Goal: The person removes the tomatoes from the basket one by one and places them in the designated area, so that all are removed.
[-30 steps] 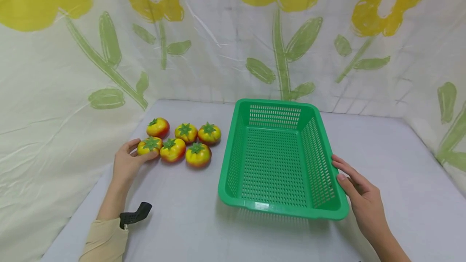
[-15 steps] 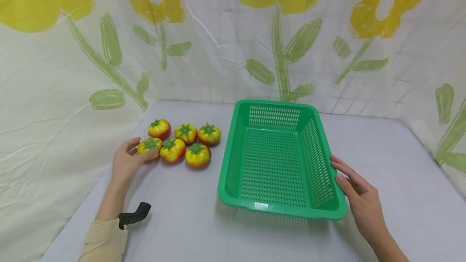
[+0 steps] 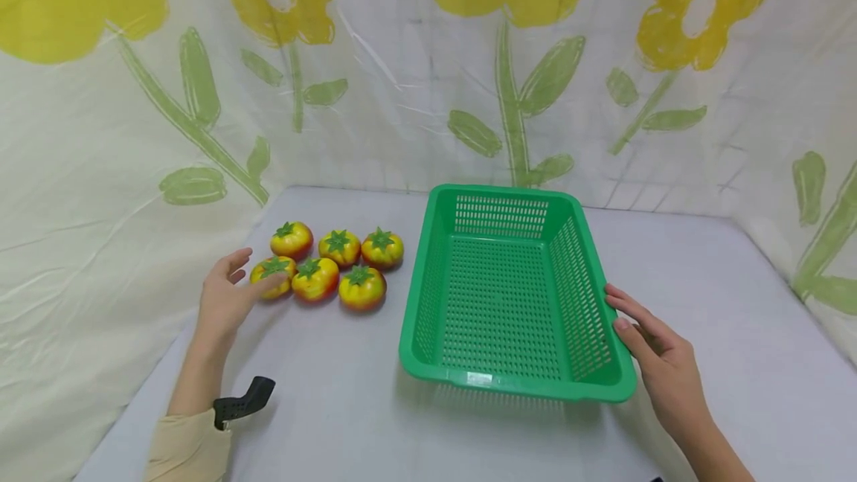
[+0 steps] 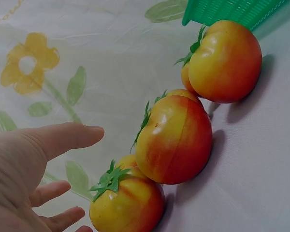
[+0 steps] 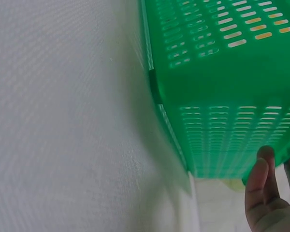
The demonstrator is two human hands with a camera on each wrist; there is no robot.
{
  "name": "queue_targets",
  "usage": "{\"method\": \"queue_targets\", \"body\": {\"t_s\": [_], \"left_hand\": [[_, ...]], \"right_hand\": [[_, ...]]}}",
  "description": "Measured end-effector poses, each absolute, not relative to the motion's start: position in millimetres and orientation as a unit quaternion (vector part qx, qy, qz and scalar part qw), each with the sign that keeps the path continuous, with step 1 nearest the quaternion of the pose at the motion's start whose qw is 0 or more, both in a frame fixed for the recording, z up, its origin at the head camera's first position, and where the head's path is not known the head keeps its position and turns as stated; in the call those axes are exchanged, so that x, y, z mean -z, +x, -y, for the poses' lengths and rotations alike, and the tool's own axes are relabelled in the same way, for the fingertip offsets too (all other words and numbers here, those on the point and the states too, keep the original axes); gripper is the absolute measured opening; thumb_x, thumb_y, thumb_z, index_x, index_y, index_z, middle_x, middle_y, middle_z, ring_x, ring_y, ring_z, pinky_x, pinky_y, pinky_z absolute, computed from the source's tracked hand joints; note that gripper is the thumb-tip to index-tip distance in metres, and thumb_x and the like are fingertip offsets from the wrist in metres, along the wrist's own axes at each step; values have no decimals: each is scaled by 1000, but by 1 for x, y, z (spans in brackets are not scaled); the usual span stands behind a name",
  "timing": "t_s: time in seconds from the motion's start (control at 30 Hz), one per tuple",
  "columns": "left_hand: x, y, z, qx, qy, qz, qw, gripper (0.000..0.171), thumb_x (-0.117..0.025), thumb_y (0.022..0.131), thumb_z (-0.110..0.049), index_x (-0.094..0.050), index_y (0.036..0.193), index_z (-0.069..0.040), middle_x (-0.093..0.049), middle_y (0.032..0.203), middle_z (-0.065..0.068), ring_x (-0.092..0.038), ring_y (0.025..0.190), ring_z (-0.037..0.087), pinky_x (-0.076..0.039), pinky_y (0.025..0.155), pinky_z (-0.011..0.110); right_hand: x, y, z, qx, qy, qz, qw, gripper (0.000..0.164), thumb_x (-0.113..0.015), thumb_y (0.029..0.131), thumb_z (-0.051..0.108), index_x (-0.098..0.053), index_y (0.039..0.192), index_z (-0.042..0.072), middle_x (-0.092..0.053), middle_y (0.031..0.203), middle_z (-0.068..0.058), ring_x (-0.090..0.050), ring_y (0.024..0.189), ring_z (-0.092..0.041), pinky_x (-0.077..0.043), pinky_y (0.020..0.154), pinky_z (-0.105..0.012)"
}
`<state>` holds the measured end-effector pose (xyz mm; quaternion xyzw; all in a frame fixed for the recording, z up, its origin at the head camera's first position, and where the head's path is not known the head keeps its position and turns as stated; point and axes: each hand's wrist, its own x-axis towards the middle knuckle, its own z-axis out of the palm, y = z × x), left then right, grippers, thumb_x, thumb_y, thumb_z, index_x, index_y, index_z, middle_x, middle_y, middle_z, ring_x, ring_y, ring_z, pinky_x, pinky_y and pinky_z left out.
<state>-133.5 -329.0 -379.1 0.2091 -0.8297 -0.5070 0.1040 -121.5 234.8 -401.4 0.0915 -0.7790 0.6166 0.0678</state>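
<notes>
Several yellow-and-red tomatoes with green leafy tops sit close together in two rows at the left of the table. My left hand is beside the front-left tomato, thumb in front of it and fingers spread behind. In the left wrist view, a gap shows between the thumb and the nearest tomatoes. A green plastic basket with slotted walls stands right of the tomatoes, with nothing inside. My right hand holds its right rim; in the right wrist view some fingers bend at the wall below the rim.
A white sheet with painted yellow flowers hangs behind and left of the pale table. A black curved piece sticks out at my left wrist, by a beige sleeve.
My left hand has drawn slightly back from the front-left tomato, its fingers more spread. The back-left tomato has shifted a little. The right hand stays on the basket; the head view drifts slightly.
</notes>
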Motion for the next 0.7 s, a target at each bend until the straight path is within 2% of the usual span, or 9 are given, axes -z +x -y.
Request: {"method": "queue_targets", "body": {"t_s": [0.13,0.27,0.57,0.7], "left_hand": [[376,-133,324,507,200,831,115,88,-75,86,-42,-30,154,-7,-29,156,15,-24,141,38,-27,109,60],[371,-133,319,494,187,839,133,82,-70,90,-44,-33,152,-7,-30,155,17,-24,140,39,-26,109,59],[350,-129,288,435,100,878,172,65,-63,96,-38,-42,146,-2,-35,149,23,-29,135,43,-25,108,62],[352,-129,269,397,21,899,182,55,-62,98,-30,-47,140,1,-42,143,23,-32,133,43,-25,108,61]], "right_hand": [[400,-120,-235,-602,89,789,83,39,-56,102,14,-55,140,5,-47,148,-3,-47,130,-11,-41,95,-14],[397,-118,-232,-570,84,807,128,34,-59,100,12,-61,133,4,-53,142,-3,-57,114,-12,-45,90,-15],[386,-117,-230,-531,68,820,201,28,-59,100,9,-67,125,5,-61,132,-3,-61,102,-12,-51,71,-16],[385,-122,-236,-494,89,829,245,29,-63,94,-1,-69,123,3,-60,133,-6,-60,102,-8,-48,76,-11]]}}
